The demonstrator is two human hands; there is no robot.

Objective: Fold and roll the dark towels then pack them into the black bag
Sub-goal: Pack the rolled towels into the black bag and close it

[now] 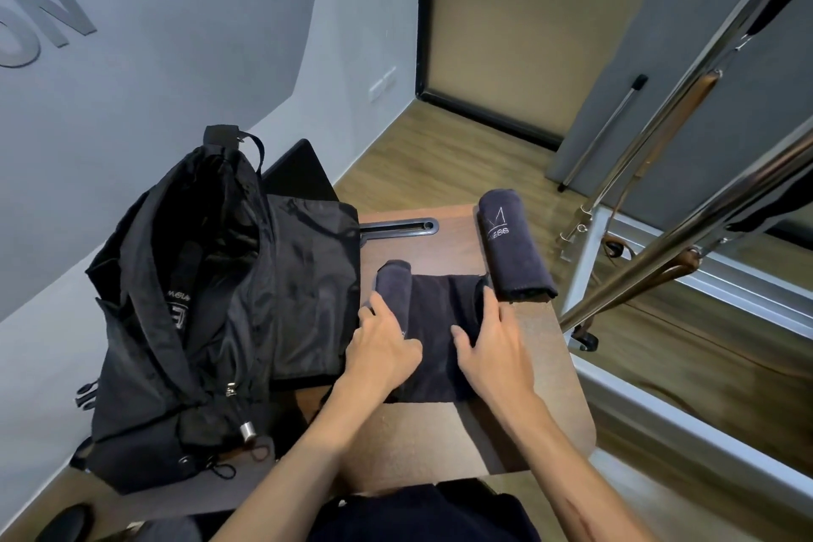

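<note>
While hands press, towel lies beneath

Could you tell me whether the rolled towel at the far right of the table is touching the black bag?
Apart. The head view shows the rolled towel at the table's right edge, with bare table plainly between it and the black bag.

Both hands flat, fingers extended

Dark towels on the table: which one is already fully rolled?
The dark towel with pale stitched lettering at the table's far right corner, untouched. The other dark towel, under both hands, is mostly flat.
</note>
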